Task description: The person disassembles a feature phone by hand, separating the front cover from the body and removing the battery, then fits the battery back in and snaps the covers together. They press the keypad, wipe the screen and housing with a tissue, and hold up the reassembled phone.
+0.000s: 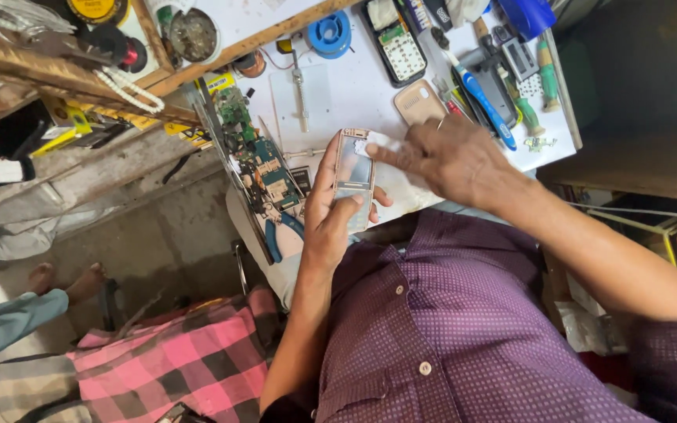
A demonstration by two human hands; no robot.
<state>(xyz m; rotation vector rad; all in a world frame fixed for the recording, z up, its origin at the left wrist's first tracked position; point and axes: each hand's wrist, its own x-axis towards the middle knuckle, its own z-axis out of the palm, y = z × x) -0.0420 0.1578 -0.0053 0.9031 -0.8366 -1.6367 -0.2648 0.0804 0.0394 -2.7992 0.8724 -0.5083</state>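
Note:
My left hand (329, 223) grips a slim beige mobile phone (353, 174), screen side facing me, thumb lying across its lower part. My right hand (450, 160) presses a small white cloth or paper pad (379, 143) against the top of the phone with the forefinger. Both hands are held just above the near edge of a white worktable (354, 86). A purple dotted shirt covers my chest below.
On the table lie a beige phone back cover (419, 103), an opened phone with keypad (398, 48), a blue toothbrush (481, 98), green-handled screwdrivers (548, 74), a blue solder reel (329, 34), circuit boards (262, 168) and blue pliers (284, 231). Another person's feet (64, 280) show at left.

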